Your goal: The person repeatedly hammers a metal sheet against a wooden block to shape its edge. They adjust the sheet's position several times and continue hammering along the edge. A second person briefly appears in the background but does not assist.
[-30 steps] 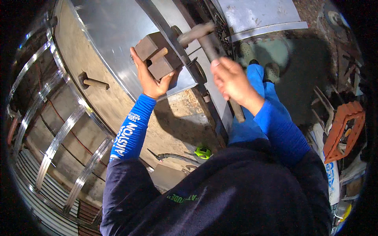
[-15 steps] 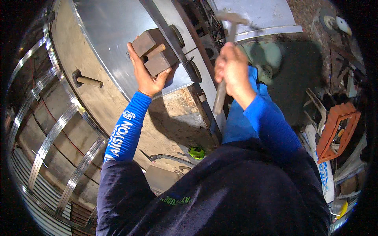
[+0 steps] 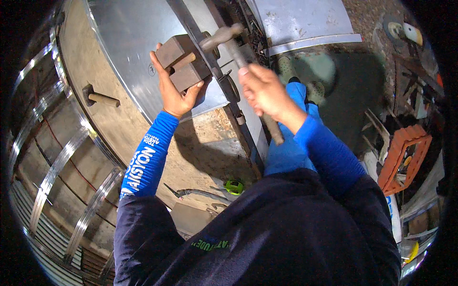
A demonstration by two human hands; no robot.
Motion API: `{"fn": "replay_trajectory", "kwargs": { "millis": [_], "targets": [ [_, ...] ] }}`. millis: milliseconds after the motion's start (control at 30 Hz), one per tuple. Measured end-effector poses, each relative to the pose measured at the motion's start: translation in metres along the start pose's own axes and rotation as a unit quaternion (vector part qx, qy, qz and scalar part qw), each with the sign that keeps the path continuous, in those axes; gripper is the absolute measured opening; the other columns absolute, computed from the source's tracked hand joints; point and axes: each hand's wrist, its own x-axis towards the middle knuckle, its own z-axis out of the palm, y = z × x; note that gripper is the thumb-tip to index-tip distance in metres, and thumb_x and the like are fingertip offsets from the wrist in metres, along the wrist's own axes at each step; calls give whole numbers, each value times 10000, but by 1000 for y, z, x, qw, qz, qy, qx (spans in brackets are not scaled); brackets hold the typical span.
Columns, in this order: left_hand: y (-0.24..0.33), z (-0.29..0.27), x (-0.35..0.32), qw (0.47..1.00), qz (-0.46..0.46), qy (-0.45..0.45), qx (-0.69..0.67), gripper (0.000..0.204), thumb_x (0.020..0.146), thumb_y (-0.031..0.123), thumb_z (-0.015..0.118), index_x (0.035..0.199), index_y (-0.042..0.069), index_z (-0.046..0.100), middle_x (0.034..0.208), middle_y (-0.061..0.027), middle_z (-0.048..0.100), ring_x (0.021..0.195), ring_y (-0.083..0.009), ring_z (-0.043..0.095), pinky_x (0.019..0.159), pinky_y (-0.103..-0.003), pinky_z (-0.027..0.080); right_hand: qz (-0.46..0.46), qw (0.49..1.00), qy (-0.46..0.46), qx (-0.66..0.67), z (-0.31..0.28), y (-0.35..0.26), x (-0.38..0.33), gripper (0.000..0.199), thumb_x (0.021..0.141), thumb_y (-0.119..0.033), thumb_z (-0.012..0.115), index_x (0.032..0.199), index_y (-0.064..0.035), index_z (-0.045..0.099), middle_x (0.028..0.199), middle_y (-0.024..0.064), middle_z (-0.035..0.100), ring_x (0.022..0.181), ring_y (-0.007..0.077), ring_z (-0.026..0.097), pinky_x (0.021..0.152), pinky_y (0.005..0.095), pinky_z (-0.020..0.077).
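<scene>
My left hand (image 3: 177,99) grips a brown, heavy-looking block (image 3: 190,78) with a slot across it and a short wooden rod in the slot. Thumb and fingers lie along its sides, and the block sits on a shiny metal sheet (image 3: 131,28) against a dark metal bar (image 3: 188,24) at the sheet's edge. In my right hand (image 3: 267,91) is a hammer (image 3: 236,52), held by its handle. The slightly blurred hammer head is raised over the bar, just right of the block and apart from it.
A second hammer (image 3: 104,99) with a wooden handle lies on the wooden tabletop (image 3: 78,52) at left. Nearer me are a green tape measure (image 3: 234,187) and a black cable (image 3: 195,192). An orange-red frame (image 3: 405,157) stands at right; shiny metal rails (image 3: 52,190) curve along the left.
My right hand has swung the hammer leftward, bringing its head from over the floor to above the bar edge. My left hand and the block stay in place on the sheet.
</scene>
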Motion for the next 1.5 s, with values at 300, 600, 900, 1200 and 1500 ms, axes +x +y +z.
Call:
{"fn": "replay_trajectory", "kwargs": {
  "millis": [300, 600, 900, 1200, 1500],
  "targets": [
    [1, 0, 1, 1000, -15, 4, -22, 1407, 769, 528, 845, 1608, -14, -146, 1667, -307, 185, 1456, -453, 401, 1177, -462, 373, 24, 998, -60, -3, -2, 0, 6, 326, 1090, -399, 496, 891, -141, 483, 628, -42, 409, 426, 61, 365, 355, 265, 350],
    [-1, 3, 5, 1000, -4, 5, -11, 1392, 764, 471, 860, 1614, -6, -134, 1669, -297, 194, 1451, -451, 409, 1173, -462, 382, -11, 998, -37, -53, 8, -8, 15, 333, 1085, -408, 514, 906, -127, 499, 628, -32, 441, 427, 69, 403, 361, 270, 366],
    [-2, 1, 0, 998, -58, -2, -28, 1373, 776, 465, 859, 1619, -2, -119, 1657, -293, 228, 1443, -450, 415, 1176, -460, 373, -34, 998, -15, -51, 20, -3, 15, 328, 1087, -375, 504, 878, -124, 475, 641, -29, 450, 434, 75, 406, 352, 267, 379],
    [-3, 4, 0, 997, -67, 12, -47, 1346, 756, 471, 880, 1618, -41, -17, 1619, -304, 296, 1430, -431, 435, 1170, -440, 372, -125, 986, 112, 24, 12, -8, 32, 320, 1092, -341, 482, 882, -99, 489, 646, -12, 480, 419, 101, 411, 357, 304, 381],
    [-18, 3, -7, 997, -59, 21, 41, 929, 783, 252, 872, 1476, -60, 338, 1333, -222, 578, 1199, -325, 601, 1027, -408, 482, -120, 961, 166, 188, 3, -28, 39, 294, 1088, -365, 491, 907, -134, 499, 636, -17, 449, 436, 84, 404, 356, 275, 352]
  ]
}}
